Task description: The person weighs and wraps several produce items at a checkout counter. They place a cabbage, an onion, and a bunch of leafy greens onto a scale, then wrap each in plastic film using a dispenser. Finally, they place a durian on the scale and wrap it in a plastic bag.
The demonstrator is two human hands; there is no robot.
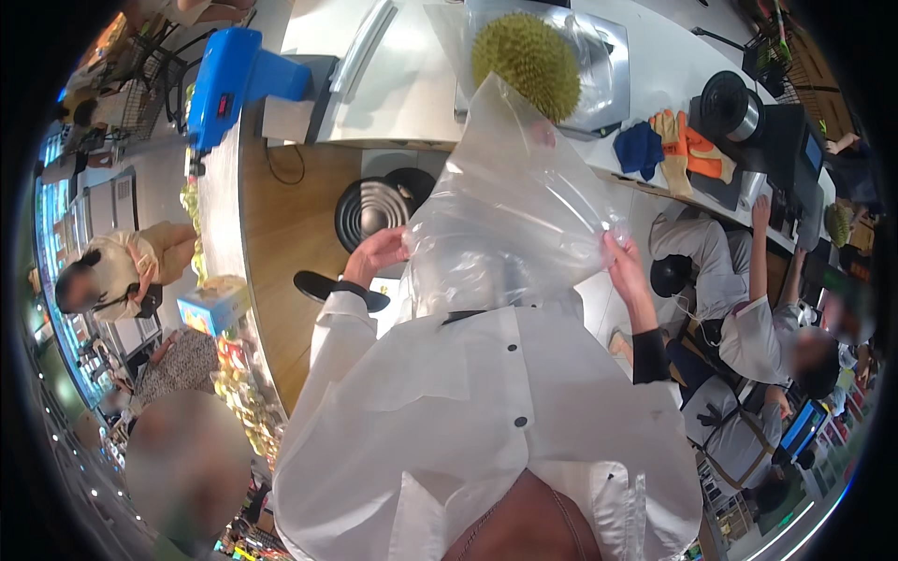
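A large clear plastic bag (512, 189) is spread between my two hands in front of my white shirt. My left hand (382, 251) pinches its left edge, and my right hand (621, 254) grips the right side. The bag's pointed upper end reaches up over the lower left part of a whole spiky green durian (530, 59). That durian rests on a metal tray (610, 63) on the white counter, with more clear plastic film around it.
A blue device (231, 84) stands at the counter's left. Orange-and-cream work gloves (684, 147), a dark blue cloth (638, 149) and a black machine (779, 140) are at the right. Several people are around, some seated close on the right. Round black objects (375, 210) sit beneath the counter.
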